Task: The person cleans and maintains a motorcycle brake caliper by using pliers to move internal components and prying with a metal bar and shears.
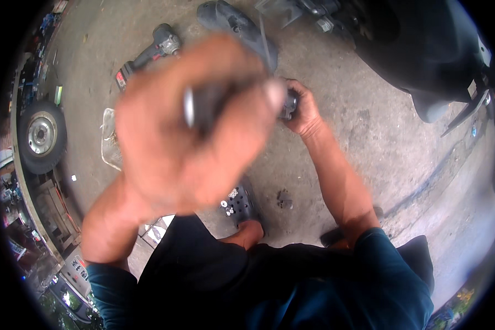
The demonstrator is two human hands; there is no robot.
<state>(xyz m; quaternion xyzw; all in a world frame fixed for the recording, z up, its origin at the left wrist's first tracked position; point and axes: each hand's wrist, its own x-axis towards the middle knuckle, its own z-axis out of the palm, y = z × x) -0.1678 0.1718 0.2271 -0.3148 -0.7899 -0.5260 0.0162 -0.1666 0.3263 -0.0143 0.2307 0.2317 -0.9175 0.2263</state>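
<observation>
Over the floor [363,110], left fingers [220,58] clamped on one dark handle [210,104], right fingers [298,86] around one black part [289,104]

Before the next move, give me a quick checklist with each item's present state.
1. Left hand closed around the dark object with a bright end: ok, though blurred.
2. Right hand holding the small dark part: ok.
3. Clear view between the hands: not ok; the left hand fills the middle of the picture.
4. Dark object touching the small part: cannot tell.
5. Cordless power tool lying on the floor: ok.
6. Full contents of the clear tray visible: not ok; partly hidden.
</observation>
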